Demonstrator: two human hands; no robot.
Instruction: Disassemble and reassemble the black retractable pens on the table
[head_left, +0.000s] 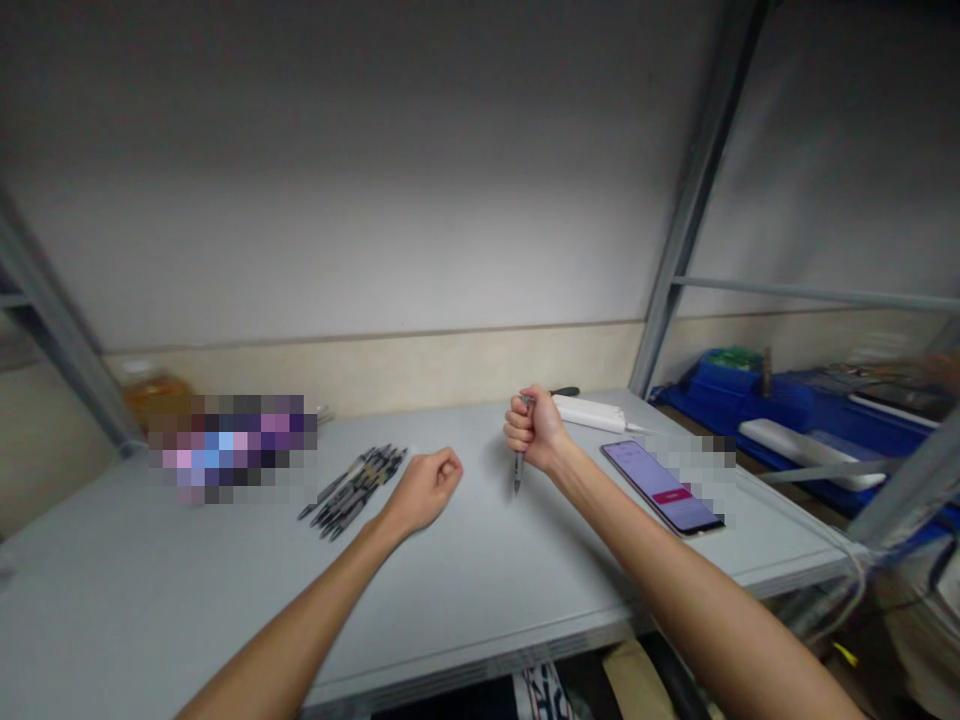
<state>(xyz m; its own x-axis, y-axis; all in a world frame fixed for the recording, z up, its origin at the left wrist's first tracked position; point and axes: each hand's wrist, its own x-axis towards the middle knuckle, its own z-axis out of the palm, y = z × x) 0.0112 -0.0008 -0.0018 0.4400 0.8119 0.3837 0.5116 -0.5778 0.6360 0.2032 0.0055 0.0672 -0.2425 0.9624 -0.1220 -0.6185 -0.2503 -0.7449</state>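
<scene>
My right hand (534, 430) is wrapped in a fist around a pen (517, 478). It holds the pen nearly upright above the table, with the point facing down. Thumb and fingers hide the upper part of the barrel. To the left of it, my left hand (429, 488) rests on the tabletop with its fingers curled closed, and no object shows in it. Just left of that hand lies a pile of several pens (352, 492), dark and grey, side by side at a slant.
The grey table (480, 585) stands against a wall. On its right are a phone (660, 485) with a lit screen and a white power strip (591, 413). Blurred-out items (232, 450) sit at the far left. Metal posts (690, 190) frame the table, with blue things (712, 395) beyond.
</scene>
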